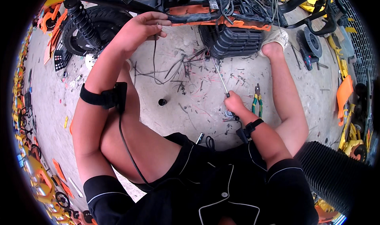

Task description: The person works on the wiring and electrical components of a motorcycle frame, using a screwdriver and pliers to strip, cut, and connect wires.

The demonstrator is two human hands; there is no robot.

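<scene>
My left hand (pixel 144 29) is raised at the dark frame bar (pixel 192 18) of the vehicle, fingers apart and slightly bent; a thin wire (pixel 154 58) hangs beside them, and whether they touch it is unclear. My right hand (pixel 233 102) grips a long screwdriver (pixel 219 76), its metal shaft angled up toward loose wires and the underside of a ribbed black housing (pixel 233 41). Green-and-yellow pliers (pixel 256 104) lie right of that hand. A small black cylinder (pixel 162 102) is on the floor between my legs.
A black wheel with a shock absorber (pixel 81 23) stands upper left. A power tool (pixel 306 56) and grey disc lie right. A finned black object (pixel 328 173) is at lower right. Yellow and orange parts line both sides. Wire scraps litter the concrete floor (pixel 190 118).
</scene>
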